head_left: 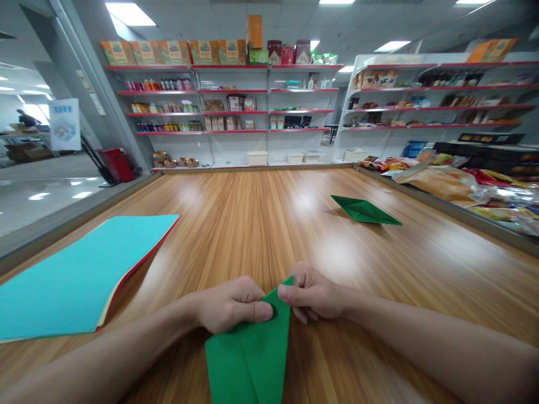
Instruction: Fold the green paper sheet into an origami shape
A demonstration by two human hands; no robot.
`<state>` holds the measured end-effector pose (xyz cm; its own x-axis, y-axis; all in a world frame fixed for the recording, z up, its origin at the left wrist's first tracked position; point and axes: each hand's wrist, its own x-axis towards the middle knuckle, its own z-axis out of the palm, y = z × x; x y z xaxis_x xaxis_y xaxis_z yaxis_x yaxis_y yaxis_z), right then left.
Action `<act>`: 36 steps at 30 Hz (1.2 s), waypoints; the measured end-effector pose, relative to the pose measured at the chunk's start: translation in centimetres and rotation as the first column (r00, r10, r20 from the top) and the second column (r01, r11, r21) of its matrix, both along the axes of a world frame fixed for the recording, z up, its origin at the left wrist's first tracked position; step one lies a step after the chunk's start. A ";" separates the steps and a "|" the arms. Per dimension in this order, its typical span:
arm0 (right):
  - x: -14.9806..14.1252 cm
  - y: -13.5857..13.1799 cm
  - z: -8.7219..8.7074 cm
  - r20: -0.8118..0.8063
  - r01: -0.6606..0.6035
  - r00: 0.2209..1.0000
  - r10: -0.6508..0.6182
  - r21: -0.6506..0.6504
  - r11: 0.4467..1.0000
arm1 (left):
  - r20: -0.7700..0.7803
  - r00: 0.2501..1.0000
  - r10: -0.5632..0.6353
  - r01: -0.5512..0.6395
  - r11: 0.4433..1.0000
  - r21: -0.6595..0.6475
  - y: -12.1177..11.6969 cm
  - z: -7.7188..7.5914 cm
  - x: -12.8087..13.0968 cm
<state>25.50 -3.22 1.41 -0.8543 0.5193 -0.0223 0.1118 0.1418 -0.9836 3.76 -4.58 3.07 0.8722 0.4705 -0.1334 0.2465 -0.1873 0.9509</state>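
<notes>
A folded sheet of green paper (252, 359) lies across the near middle of the table, its pointed end up and its lower edge cut off by the frame. Creases run down its face. My left hand (233, 306) grips the upper left edge, thumb on top and fingers curled behind. At the pointed tip, my right hand (314, 293) pinches the paper between thumb and fingers. Farther off to the right rests a folded green paper boat (366, 211), touched by neither hand.
A stack of coloured paper (88, 275), turquoise on top, lies at the left of the wooden table (227, 224). Packaged snacks (446, 182) are heaped beyond the right edge. Stocked shelves (229, 112) stand behind, and a red cart (115, 164) is at the back left.
</notes>
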 end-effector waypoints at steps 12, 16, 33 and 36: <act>-0.5 0.6 -0.5 -0.078 0.227 0.970 -0.230 -0.043 0.973 | 0.152 0.973 0.171 -0.132 0.962 -0.237 0.4 -0.7 -0.1; -0.9 0.6 -0.6 -0.166 0.383 0.910 -0.379 -0.013 0.924 | 0.119 0.980 0.161 -0.134 0.969 -0.207 0.1 -1.0 -0.1; -0.8 0.5 -0.9 -0.226 0.363 0.914 -0.338 0.081 0.928 | 0.139 0.972 0.188 -0.182 0.982 -0.055 -0.2 -1.8 -0.3; -0.9 0.6 -0.9 -0.192 0.354 0.925 -0.329 0.112 0.929 | 0.148 0.965 0.215 -0.202 0.975 -0.097 -0.2 -1.5 0.0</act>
<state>24.60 -2.67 0.52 -0.6092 0.7672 0.2006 0.0145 0.2636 -0.9645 3.72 -4.82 1.53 0.7691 0.6374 -0.0477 0.1189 -0.0694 0.9905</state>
